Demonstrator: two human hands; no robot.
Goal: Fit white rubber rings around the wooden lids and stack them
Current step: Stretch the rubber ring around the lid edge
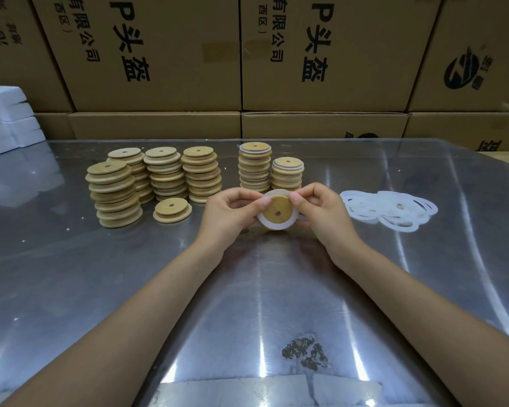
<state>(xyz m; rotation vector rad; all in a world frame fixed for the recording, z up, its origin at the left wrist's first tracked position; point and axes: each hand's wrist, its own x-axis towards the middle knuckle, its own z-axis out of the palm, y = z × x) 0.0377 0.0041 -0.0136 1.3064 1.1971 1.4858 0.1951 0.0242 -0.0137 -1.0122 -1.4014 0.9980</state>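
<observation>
Here, both hands hold one wooden lid (pixel 277 212) tilted above the metal table (pixel 130 274) — the left hand (pixel 228 214) and right hand (pixel 321 211) each pinch the white rubber ring (pixel 263 223) at the lid's upper rim. Just behind the lid stand two ringed stacks (pixel 269 168); left of it, bare lid stacks (pixel 153 177) — right of it, loose rings (pixel 388 210).

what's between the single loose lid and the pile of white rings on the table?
Head view: both hands, left hand and right hand, holding a wooden lid with a white ring being fitted. They sit between the loose lid and the ring pile.
</observation>
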